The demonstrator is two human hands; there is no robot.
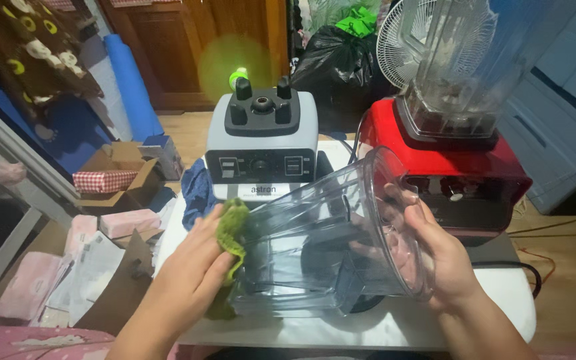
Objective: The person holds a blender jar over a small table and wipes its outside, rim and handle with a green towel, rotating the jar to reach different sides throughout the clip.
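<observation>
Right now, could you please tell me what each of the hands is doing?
Left hand: closed on a green cloth, pressed against the clear blender jar.
Right hand: gripping the jar's open rim.

My left hand (198, 257) curled, palm down, forearm angled in; right hand (435, 257) cupped, fingers spread, wrist bent.

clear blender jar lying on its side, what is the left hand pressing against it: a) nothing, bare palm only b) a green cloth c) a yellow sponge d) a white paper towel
b: the left hand presses a crumpled green cloth against the base end of the clear blender jar, while the right hand holds the jar's open rim.
</observation>
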